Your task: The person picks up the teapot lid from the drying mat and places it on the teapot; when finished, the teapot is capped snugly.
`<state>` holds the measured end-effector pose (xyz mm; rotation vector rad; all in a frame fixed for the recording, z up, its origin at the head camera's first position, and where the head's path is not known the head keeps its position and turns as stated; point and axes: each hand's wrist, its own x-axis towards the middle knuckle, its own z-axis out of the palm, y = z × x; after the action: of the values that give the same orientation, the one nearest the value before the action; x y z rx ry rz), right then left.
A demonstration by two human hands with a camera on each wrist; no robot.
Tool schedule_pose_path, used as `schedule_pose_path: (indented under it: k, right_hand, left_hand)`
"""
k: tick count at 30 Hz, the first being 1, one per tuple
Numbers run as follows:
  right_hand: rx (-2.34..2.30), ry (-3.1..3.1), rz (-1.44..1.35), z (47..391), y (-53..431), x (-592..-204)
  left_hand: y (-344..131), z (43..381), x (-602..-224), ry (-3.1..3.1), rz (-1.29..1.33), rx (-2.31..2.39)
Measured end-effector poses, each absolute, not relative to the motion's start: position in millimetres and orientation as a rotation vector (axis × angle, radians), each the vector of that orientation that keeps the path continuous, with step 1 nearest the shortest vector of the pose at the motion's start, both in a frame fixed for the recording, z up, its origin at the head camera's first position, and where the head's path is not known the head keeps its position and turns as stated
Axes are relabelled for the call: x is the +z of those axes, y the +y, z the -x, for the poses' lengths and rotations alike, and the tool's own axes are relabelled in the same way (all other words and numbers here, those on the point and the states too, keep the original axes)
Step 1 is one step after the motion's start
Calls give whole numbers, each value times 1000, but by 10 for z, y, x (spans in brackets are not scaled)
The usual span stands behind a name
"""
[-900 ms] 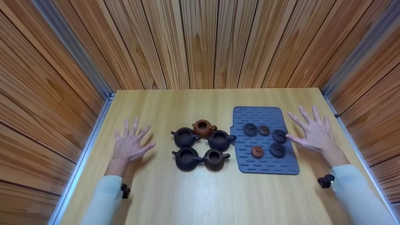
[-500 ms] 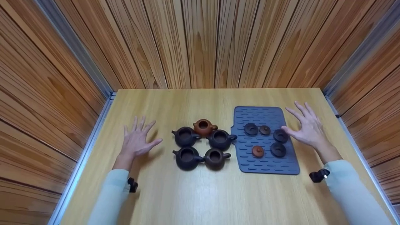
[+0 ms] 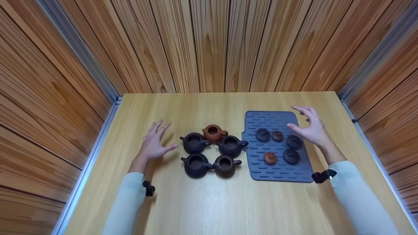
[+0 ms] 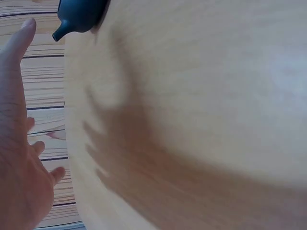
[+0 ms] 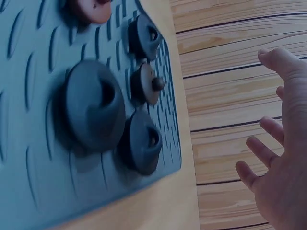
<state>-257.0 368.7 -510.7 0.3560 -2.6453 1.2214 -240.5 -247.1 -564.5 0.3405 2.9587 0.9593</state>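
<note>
Above the table, left of a group of small lidless teapots, my left hand (image 3: pixel 153 143) hovers with fingers spread and nothing held. Nearest to it is a black teapot (image 3: pixel 193 143), whose spout also shows at the top of the left wrist view. Beside that stand a reddish-brown teapot (image 3: pixel 213 133), two more black teapots and a dark brown teapot (image 3: pixel 224 166). My right hand (image 3: pixel 312 130) hangs over the right edge of a grey mat, thumb and fingers apart, holding nothing. Close to its thumb lies a black lid (image 3: pixel 294 142); a larger view of another black lid (image 5: pixel 94 105) fills the right wrist view.
The grey ridged mat (image 3: pixel 261 173) lies right of the teapots, with a reddish-brown lid (image 3: pixel 270 158), a small dark brown lid (image 3: pixel 277 135) and several black lids on it. Wood-plank walls (image 3: pixel 209 49) rise behind and beside the table (image 3: pixel 202 209).
My left hand has moved right, closer to the teapots. My right hand has moved left over the mat's edge, its fingers bending more. The teapots and lids stay in place.
</note>
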Motion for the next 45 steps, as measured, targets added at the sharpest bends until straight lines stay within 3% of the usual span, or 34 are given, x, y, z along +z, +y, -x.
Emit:
schedule_pose_path:
  k: [18, 45]
  right_hand:
    - [1350, -2709, -413, 2668, 3352, -5383]
    - [1424, -2857, -353, 2748, 3157, -5741]
  left_hand:
    - [-2144, 2552, -5762, 2652, -397, 1494]
    - [-1890, 2612, -5996, 2467, -321, 1668]
